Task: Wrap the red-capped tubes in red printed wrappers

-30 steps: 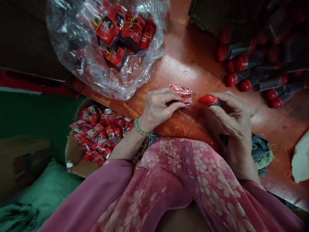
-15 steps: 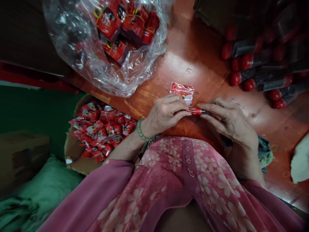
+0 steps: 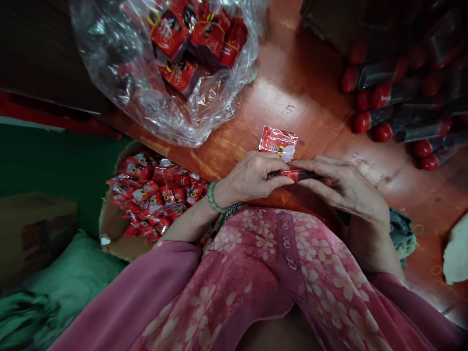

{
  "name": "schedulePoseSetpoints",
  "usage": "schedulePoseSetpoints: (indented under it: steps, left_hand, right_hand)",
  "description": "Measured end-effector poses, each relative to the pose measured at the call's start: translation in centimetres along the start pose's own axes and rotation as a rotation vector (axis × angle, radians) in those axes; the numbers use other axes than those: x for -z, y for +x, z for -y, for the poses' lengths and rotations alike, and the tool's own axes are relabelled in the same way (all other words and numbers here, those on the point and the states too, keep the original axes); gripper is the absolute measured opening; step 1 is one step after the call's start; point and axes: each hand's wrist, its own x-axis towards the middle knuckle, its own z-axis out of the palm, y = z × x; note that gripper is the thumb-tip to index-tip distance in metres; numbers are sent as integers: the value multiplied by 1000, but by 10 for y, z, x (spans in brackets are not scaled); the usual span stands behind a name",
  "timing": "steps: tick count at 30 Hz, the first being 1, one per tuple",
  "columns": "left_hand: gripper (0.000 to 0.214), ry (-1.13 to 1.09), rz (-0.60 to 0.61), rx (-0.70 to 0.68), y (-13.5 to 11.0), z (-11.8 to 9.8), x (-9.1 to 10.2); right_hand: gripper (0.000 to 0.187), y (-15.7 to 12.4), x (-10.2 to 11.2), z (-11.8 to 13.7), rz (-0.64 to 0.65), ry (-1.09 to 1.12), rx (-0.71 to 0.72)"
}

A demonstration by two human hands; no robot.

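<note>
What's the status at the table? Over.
Left hand, right hand: gripping one slim red item. Red packet: just beyond. Plastic bag: off left, not obstructing.

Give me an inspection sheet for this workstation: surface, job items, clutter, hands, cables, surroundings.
Surface: glossy reddish-brown table, dark spots at right.
Job items: slim red-and-dark piece in the hands; flat red packet on the table just beyond; clear bag of banded red bundles; red-ended tubes piled at right.
Clutter: crumpled dark cloth beside the right forearm; pale piece at the right edge, identity unclear.
Hands: left hand and right hand both grip the slim piece, fingertips close together.
Cables: nothing seen.
Surroundings: open carton of filled red packets at left; green sack and cardboard box farther left.
</note>
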Motion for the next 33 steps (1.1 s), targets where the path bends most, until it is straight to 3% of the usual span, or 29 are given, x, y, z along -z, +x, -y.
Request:
schedulePoseSetpoints:
  steps: [5, 8, 11, 15, 18, 21, 27, 30, 33]
  left_hand:
    - [32, -171, 47, 193, 5, 1, 5]
    - [48, -336, -106, 314, 4, 1, 9]
    - [68, -675, -273, 361, -2, 2, 5]
    - [57, -1072, -281, 439, -8, 0, -12]
    - [46, -1126, -332, 512, -4, -4, -27]
    - [44, -1114, -470, 565, 6, -8, -39]
    - [42, -1202, -744, 587, 20, -16, -47]
    - [44, -1175, -782, 574, 25, -15, -48]
    - [44, -1144, -831, 569, 32, -14, -50]
  right_hand:
    - [31, -1, -11, -5, -63, 197, -28]
    - [27, -2, -22, -10, -183, 398, -137]
    - [27, -1, -36, -15, -295, 636, -236]
    - [26, 5, -49, -17, -370, 838, -282]
    - [28, 11, -51, -15, -384, 830, -294]
    - [31, 17, -54, -11, -413, 761, -296]
    - [32, 32, -79, -1, -710, 554, -165]
    - [30, 40, -88, -1, -736, 566, -156]
    - [34, 45, -89, -4, -805, 437, -116]
